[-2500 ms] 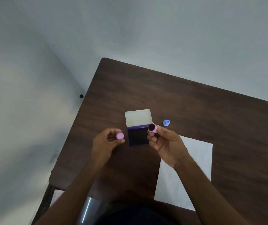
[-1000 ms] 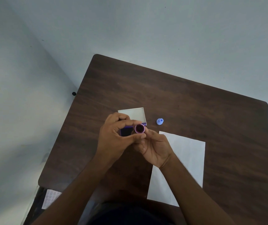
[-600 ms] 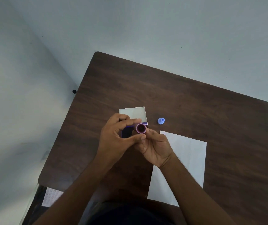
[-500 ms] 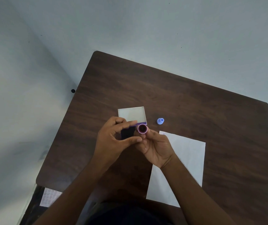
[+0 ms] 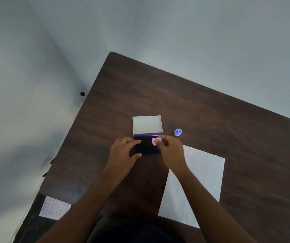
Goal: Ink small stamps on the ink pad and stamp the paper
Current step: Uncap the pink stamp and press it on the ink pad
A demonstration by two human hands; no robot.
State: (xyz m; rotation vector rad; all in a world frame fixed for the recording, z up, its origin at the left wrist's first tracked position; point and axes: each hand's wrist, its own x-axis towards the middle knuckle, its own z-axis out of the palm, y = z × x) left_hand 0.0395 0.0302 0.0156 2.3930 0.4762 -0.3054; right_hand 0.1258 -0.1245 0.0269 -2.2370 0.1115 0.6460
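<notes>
Nearest the viewer, the white rectangular sheet of paper (image 5: 202, 181) lies flat on the dark brown wooden table (image 5: 211, 120), on the right side, with no stamp mark to be made out on it; the right forearm crosses its near-left corner.

Beyond it, the two hands have been parted. Half a second earlier they were held together above the table, the small pink round stamp turned with its dark face up toward the camera. Now the stamp has been turned over and brought down. The small pink round stamp (image 5: 155, 141) is pinched between thumb and fingertips of the right hand (image 5: 169, 151), face down over the right part of the dark purple ink pad (image 5: 147, 145); whether its face already touches the ink cannot be told. The left hand (image 5: 123, 155) has been moved to the left edge of the pad, index finger and thumb spread and curved about it, holding nothing visible, apparently steadying the case.

This is judged to be the inking step; the stamping of the paper remains undone.

Behind the pad its open whitish lid (image 5: 147, 125) lies back. Just right of it a small blue stamp (image 5: 177, 132) stands untouched.
</notes>
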